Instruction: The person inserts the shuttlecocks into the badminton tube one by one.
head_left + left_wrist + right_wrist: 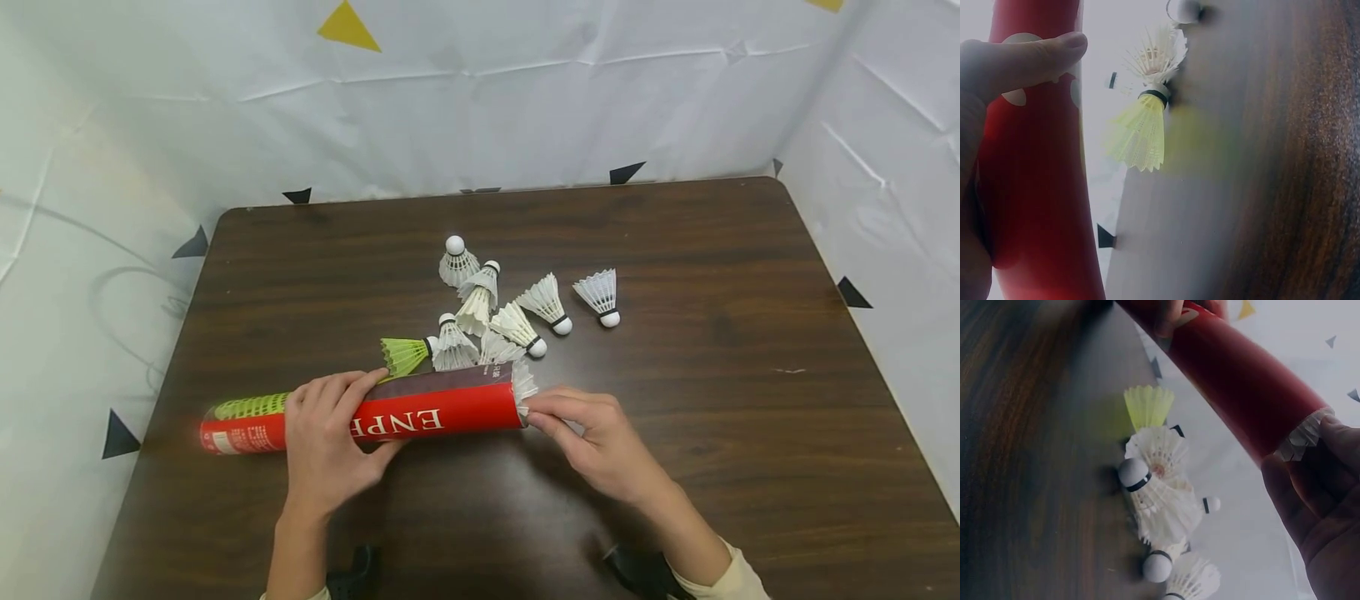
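My left hand (326,437) grips a red shuttlecock tube (442,408) across its middle, holding it sideways above the table. Yellow-green netting shows through the clear part at the tube's left end. A white feathered skirt of a shuttlecock (522,383) sticks out of the right-hand mouth; its cork is hidden inside. The thumb and forefinger of my right hand (592,437) pinch the edge of that skirt. In the right wrist view, the fingers (1337,434) meet the feathers at the tube's rim. The left wrist view shows the left thumb (1041,59) lying across the tube.
Several white shuttlecocks (543,302) lie loosely grouped behind the tube on the dark wooden table (720,400). A yellow-green shuttlecock (405,354) lies at the group's left, close to the left fingers. White sheeting (480,125) surrounds the table's back and sides.
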`<state>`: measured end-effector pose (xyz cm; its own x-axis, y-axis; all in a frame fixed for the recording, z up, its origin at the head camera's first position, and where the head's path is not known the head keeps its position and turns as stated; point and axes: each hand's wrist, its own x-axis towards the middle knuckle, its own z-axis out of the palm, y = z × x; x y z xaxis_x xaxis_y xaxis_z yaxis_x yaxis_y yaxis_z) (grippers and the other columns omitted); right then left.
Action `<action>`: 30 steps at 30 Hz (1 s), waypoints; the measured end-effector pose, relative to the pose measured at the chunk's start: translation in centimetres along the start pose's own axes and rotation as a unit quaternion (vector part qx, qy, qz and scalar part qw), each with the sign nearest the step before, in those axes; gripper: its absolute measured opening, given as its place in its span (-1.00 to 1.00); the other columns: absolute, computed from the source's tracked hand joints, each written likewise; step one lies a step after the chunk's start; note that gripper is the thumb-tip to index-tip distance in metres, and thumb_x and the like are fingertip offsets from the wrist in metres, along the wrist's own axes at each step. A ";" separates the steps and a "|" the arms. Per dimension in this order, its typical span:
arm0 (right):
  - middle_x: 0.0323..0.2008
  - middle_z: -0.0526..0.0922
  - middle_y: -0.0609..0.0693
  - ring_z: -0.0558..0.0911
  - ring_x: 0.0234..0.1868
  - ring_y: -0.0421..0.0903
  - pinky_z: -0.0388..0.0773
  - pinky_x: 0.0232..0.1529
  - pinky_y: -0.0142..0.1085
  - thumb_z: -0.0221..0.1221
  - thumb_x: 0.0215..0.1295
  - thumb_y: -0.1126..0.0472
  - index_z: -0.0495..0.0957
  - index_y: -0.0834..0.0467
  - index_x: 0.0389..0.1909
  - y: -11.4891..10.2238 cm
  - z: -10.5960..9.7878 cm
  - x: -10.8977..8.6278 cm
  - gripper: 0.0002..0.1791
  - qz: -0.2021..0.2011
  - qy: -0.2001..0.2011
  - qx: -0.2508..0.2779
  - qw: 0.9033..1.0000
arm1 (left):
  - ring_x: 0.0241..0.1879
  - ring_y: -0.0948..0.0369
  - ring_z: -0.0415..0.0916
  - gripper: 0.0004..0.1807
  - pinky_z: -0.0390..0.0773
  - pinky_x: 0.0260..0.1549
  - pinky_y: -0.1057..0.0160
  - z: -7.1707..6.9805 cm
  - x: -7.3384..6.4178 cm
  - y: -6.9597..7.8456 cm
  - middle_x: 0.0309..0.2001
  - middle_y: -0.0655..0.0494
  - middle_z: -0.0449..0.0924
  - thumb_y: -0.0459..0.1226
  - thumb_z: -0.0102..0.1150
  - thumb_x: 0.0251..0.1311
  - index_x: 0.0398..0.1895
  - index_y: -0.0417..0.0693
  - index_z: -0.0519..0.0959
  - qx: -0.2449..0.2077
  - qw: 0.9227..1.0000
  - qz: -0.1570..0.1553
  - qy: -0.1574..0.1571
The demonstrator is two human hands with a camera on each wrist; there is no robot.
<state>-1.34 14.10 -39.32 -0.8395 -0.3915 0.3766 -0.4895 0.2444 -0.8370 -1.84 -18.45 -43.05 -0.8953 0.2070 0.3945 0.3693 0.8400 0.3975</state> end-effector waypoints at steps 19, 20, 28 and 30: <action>-0.26 0.69 -0.13 0.61 -0.24 -0.19 0.56 -0.13 -0.32 0.22 0.27 0.44 0.67 0.13 -0.16 0.3 -0.6 1.6 -0.79 0.000 -0.108 0.014 0.994 | 0.02 0.04 0.42 -0.11 0.23 0.10 -0.22 -0.3 -0.2 -0.1 0.02 0.07 0.58 0.05 0.61 -0.42 0.18 0.10 0.55 -0.004 1.000 0.003 0.004; -0.26 0.68 -0.15 0.60 -0.24 -0.19 0.56 -0.13 -0.31 0.21 0.27 0.44 0.68 0.13 -0.16 0.3 -0.7 1.7 -0.79 0.009 -0.117 0.016 0.993 | 0.03 0.05 0.42 -0.11 0.23 0.11 -0.22 -0.3 -0.2 -0.1 0.03 0.08 0.58 0.06 0.61 -0.41 0.18 0.11 0.54 -0.003 1.000 0.003 0.002; -0.28 0.62 -0.18 0.56 -0.27 -0.20 0.53 -0.17 -0.31 0.16 0.30 0.46 0.64 0.06 -0.25 0.4 -0.6 2.3 -0.77 0.030 -0.163 0.030 0.986 | 0.05 0.07 0.43 -0.11 0.23 0.12 -0.22 -0.3 -0.2 -0.1 0.05 0.10 0.58 0.07 0.61 -0.40 0.19 0.12 0.54 -0.006 1.000 0.002 -0.007; -0.28 0.62 -0.17 0.56 -0.28 -0.19 0.53 -0.18 -0.30 0.15 0.30 0.46 0.64 0.07 -0.25 0.3 -0.6 2.4 -0.77 0.032 -0.166 0.035 0.985 | 0.05 0.07 0.42 -0.11 0.23 0.12 -0.22 -0.3 -0.1 0.0 0.04 0.10 0.57 0.06 0.61 -0.41 0.18 0.12 0.54 -0.006 1.000 0.002 -0.008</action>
<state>-3.67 13.81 -38.45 -0.7383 -0.6495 0.1818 -0.4117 0.2205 -0.8843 -1.68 -18.61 -42.88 -0.8974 0.2191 0.3829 0.3765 0.8329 0.4057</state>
